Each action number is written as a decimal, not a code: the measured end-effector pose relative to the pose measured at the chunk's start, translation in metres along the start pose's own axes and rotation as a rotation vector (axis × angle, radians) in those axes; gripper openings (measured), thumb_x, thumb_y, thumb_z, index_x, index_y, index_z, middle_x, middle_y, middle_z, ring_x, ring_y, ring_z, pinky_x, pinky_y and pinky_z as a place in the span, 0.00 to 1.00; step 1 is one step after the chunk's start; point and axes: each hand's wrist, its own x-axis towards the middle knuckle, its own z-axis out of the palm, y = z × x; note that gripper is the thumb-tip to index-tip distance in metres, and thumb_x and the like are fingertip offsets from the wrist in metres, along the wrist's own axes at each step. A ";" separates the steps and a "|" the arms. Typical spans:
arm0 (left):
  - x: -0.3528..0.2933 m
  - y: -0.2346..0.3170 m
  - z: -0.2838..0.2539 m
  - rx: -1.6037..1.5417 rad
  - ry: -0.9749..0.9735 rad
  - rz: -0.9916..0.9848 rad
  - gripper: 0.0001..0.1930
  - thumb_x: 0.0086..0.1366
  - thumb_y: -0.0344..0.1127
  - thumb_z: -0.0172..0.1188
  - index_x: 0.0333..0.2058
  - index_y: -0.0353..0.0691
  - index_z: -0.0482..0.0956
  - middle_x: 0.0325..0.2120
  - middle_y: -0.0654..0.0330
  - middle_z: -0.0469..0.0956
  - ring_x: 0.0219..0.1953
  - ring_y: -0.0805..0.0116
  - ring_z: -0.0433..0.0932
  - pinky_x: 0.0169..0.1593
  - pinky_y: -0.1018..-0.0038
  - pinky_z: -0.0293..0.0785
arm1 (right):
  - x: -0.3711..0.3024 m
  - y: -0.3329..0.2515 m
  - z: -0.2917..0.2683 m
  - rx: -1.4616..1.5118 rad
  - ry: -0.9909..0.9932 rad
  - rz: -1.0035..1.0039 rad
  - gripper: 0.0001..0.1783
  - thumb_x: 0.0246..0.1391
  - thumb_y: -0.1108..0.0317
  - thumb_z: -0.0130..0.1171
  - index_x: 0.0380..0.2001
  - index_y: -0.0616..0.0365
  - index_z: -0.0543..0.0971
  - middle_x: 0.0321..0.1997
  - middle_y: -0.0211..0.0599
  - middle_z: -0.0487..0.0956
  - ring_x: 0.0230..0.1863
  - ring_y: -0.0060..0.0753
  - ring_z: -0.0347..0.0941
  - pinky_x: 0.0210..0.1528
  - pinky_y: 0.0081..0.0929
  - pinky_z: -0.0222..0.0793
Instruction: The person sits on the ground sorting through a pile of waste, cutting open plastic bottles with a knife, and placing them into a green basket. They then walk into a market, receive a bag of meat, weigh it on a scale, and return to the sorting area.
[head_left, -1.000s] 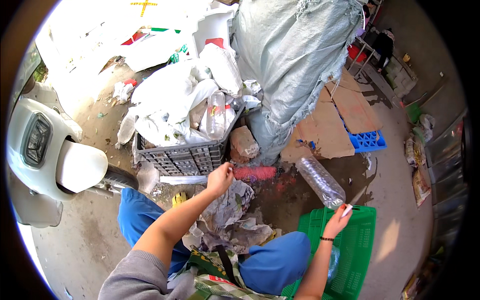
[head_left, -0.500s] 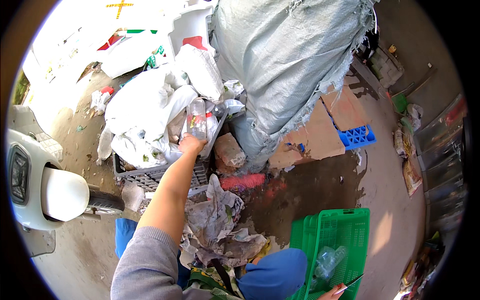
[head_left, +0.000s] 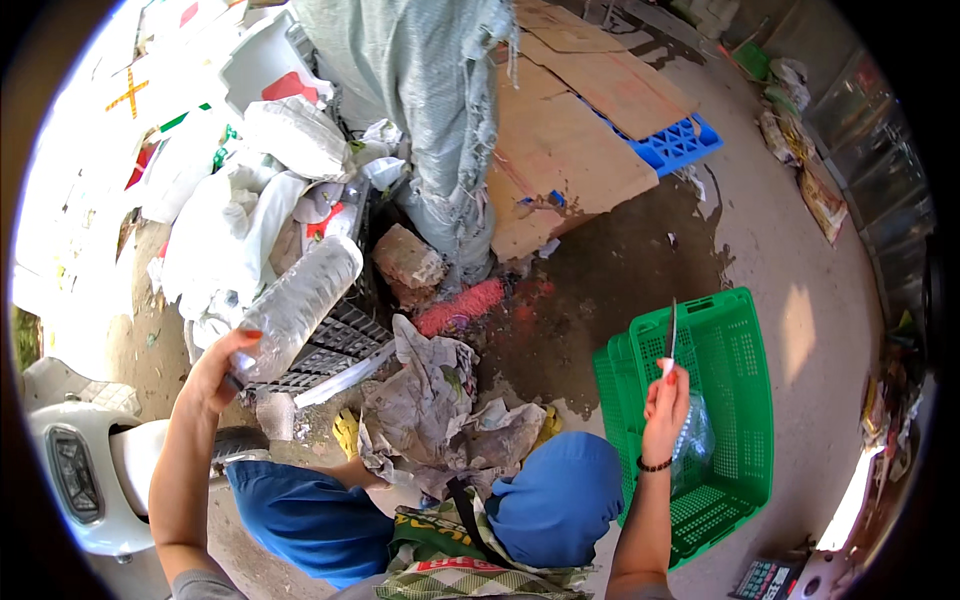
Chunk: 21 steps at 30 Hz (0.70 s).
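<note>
My left hand (head_left: 218, 372) is closed round one end of a clear plastic bottle (head_left: 308, 302), raised and tilted in front of the dark plastic crate (head_left: 340, 345). White plastic bags (head_left: 215, 235) and other refuse heap over that crate. On the right, my right hand (head_left: 663, 418) grips a small knife (head_left: 671, 332) by its pale handle, blade pointing away from me. Below this hand is a green perforated basket (head_left: 752, 400) with clear plastic bottles (head_left: 697, 442) inside, partly hidden by my wrist.
Crumpled dirty sheeting (head_left: 420, 395) lies between my feet. A tall grey woven sack (head_left: 440, 150) stands beyond, beside a broken brick (head_left: 408, 258). Flattened cardboard (head_left: 570, 150) covers a blue pallet (head_left: 680, 148). At left is a white scooter (head_left: 85, 470); a calculator (head_left: 765, 578) sits lower right.
My left hand has lifted the bottle off the refuse heap and brought it nearer, to the left. My right hand with the knife has risen over the basket. The view has shifted.
</note>
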 end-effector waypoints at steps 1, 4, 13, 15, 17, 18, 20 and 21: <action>-0.021 -0.006 0.016 -0.046 0.004 -0.034 0.25 0.57 0.40 0.65 0.52 0.35 0.76 0.42 0.57 0.82 0.43 0.61 0.81 0.48 0.65 0.78 | 0.003 0.000 0.006 -0.049 -0.056 -0.010 0.12 0.70 0.65 0.49 0.50 0.57 0.76 0.24 0.20 0.66 0.21 0.10 0.55 0.22 0.15 0.48; -0.037 -0.021 0.071 -0.040 -0.161 -0.171 0.29 0.57 0.39 0.64 0.57 0.34 0.73 0.50 0.52 0.79 0.49 0.59 0.80 0.56 0.63 0.75 | 0.022 0.016 0.022 -0.244 -0.192 -0.167 0.11 0.69 0.67 0.52 0.49 0.57 0.77 0.24 0.22 0.69 0.23 0.11 0.61 0.24 0.15 0.55; 0.193 -0.195 0.263 0.002 -0.457 -0.445 0.24 0.60 0.45 0.66 0.54 0.47 0.75 0.44 0.58 0.78 0.47 0.63 0.77 0.48 0.63 0.77 | 0.074 0.072 0.063 -0.975 -0.327 -0.321 0.09 0.61 0.60 0.58 0.42 0.48 0.77 0.37 0.41 0.82 0.34 0.51 0.80 0.32 0.47 0.74; 0.252 -0.250 0.289 -0.074 -0.338 -0.552 0.25 0.60 0.47 0.66 0.55 0.48 0.73 0.46 0.58 0.76 0.48 0.62 0.76 0.47 0.60 0.79 | 0.080 0.068 0.077 -1.044 -0.407 -0.348 0.10 0.60 0.61 0.57 0.44 0.47 0.77 0.35 0.43 0.81 0.32 0.53 0.79 0.31 0.47 0.74; 0.263 -0.266 0.314 -0.191 -0.238 -0.667 0.27 0.60 0.48 0.66 0.56 0.48 0.71 0.47 0.57 0.75 0.50 0.61 0.74 0.46 0.58 0.80 | 0.089 0.084 0.071 -1.090 -0.459 -0.367 0.10 0.59 0.62 0.58 0.43 0.47 0.80 0.33 0.42 0.81 0.31 0.51 0.79 0.30 0.45 0.74; 0.249 -0.258 0.330 -0.268 -0.179 -0.725 0.28 0.61 0.48 0.66 0.57 0.47 0.70 0.48 0.57 0.74 0.51 0.60 0.73 0.46 0.57 0.81 | 0.095 0.093 0.067 -1.103 -0.478 -0.369 0.09 0.58 0.63 0.58 0.41 0.47 0.81 0.33 0.41 0.81 0.31 0.51 0.79 0.31 0.45 0.74; 0.250 -0.281 0.322 -0.472 -0.211 -0.649 0.27 0.65 0.51 0.61 0.57 0.44 0.68 0.47 0.56 0.74 0.49 0.59 0.74 0.46 0.58 0.83 | 0.103 0.098 0.078 -1.093 -0.551 -0.398 0.08 0.58 0.64 0.59 0.39 0.46 0.84 0.31 0.41 0.81 0.31 0.49 0.79 0.31 0.45 0.74; 0.250 -0.284 0.315 -0.460 -0.189 -0.647 0.25 0.67 0.51 0.59 0.56 0.45 0.68 0.47 0.57 0.74 0.49 0.59 0.74 0.44 0.60 0.83 | 0.107 0.093 0.087 -1.094 -0.584 -0.403 0.07 0.57 0.64 0.59 0.35 0.47 0.85 0.28 0.40 0.81 0.31 0.48 0.80 0.32 0.44 0.75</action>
